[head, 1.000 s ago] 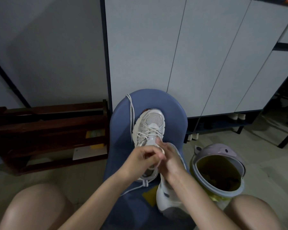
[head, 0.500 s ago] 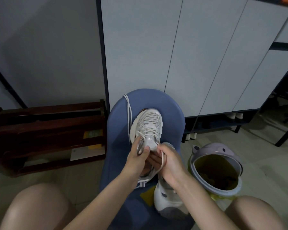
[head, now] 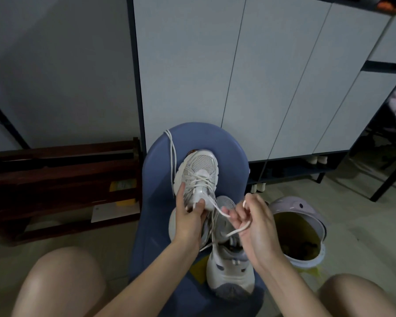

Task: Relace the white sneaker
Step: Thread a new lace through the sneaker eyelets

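Since half a second ago, the right hand (head: 254,221) has been pulled away from the white sneaker (head: 198,179) to the right, and the lace (head: 220,210) has been drawn out with it. The lace is now stretched from the top of the sneaker's tongue across to the right hand, where it is pinched between curled fingers, with the loose end hanging below the palm. The left hand (head: 189,219) is wrapped around the back part of the sneaker, with the thumb pressed on the tongue and the fingers laid along the side. The sneaker is probably held this way so that it does not slide when the lace is tugged. The sneaker is set on a blue chair (head: 160,202), toe pointing away, so the lace holes face up and can be seen. The front rows are already crossed with lace, so most of the job looks done, and only the top seems to be left. A second lace (head: 172,154) is laid loose along the chair beside the sneaker. Another shoe (head: 231,268) is lying just beside the sneaker, nearer the knees, and it is partly hidden by the hands. A round bin (head: 304,225) is stood on the floor to the right, and a dark wooden rack (head: 62,177) is placed to the left.
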